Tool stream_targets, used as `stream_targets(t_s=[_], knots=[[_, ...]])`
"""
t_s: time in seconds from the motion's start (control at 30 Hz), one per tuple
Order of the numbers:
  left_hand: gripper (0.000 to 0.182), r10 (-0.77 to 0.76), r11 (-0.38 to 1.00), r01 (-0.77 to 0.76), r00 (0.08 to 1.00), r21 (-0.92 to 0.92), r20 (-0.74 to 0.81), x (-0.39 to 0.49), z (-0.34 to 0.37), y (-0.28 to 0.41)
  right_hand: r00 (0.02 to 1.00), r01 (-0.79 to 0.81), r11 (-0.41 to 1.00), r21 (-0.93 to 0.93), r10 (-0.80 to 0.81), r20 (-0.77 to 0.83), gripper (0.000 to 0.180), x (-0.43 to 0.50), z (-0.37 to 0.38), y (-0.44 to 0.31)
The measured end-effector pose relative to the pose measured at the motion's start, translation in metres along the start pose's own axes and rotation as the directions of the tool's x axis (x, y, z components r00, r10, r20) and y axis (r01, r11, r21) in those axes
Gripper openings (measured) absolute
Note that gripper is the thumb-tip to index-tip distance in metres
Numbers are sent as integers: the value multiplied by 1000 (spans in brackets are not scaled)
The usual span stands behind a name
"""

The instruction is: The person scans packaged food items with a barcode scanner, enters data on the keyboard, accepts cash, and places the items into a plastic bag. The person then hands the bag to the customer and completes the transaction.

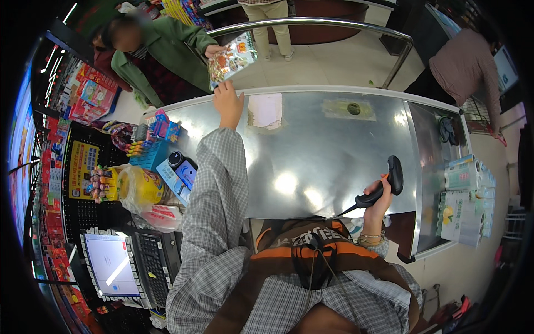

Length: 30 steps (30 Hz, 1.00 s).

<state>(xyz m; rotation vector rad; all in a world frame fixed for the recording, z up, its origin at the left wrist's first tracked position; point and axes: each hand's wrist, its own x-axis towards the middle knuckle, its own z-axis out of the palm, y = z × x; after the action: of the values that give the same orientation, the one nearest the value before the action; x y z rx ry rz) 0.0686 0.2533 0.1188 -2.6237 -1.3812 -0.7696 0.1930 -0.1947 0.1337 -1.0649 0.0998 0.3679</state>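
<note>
My right hand (379,204) grips the handle of a black handheld barcode scanner (392,179), its cable running back toward my apron. The index finger lies near the orange trigger. My left hand (228,105) stretches over the far edge of the metal counter (300,158), thumb apart from the fingers. Just beyond its fingertips is a colourful plastic snack bag (232,60), held by the hand (215,50) of a person in a green jacket. Whether my fingertips touch the bag's lower edge, I cannot tell.
Left of the counter stand a payment terminal (183,171), a yellow lollipop tub (144,185), a monitor (112,265) and a keyboard (152,267). Bottle packs (461,208) sit at the right. A metal rail (317,21) runs beyond. Another person (463,67) bends at the right.
</note>
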Motion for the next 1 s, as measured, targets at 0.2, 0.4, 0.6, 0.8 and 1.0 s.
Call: stream_targets(t_s=[0.2, 0.4, 0.6, 0.8, 1.0], knots=[[90, 146, 978, -159, 984, 135, 102, -7, 53, 21, 999, -24, 999, -30, 24, -23, 24, 2, -11, 5], [80, 328, 942, -325, 945, -81, 13, -58, 99, 63, 996, -13, 1000, -10, 12, -84, 20, 7, -4, 8], [58, 227, 827, -88, 956, -556, 186, -73, 84, 88, 991, -63, 998, -10, 61, -119, 19, 6, 1, 9], [34, -52, 69, 479, 878, -875, 476, -94, 60, 49, 993, -107, 990, -89, 111, 48, 18, 5, 1, 1], [50, -77, -310, 746, 599, -590, 797, -204, 33, 32, 775, -80, 699, -711, 492, 396, 21, 9, 17, 3]])
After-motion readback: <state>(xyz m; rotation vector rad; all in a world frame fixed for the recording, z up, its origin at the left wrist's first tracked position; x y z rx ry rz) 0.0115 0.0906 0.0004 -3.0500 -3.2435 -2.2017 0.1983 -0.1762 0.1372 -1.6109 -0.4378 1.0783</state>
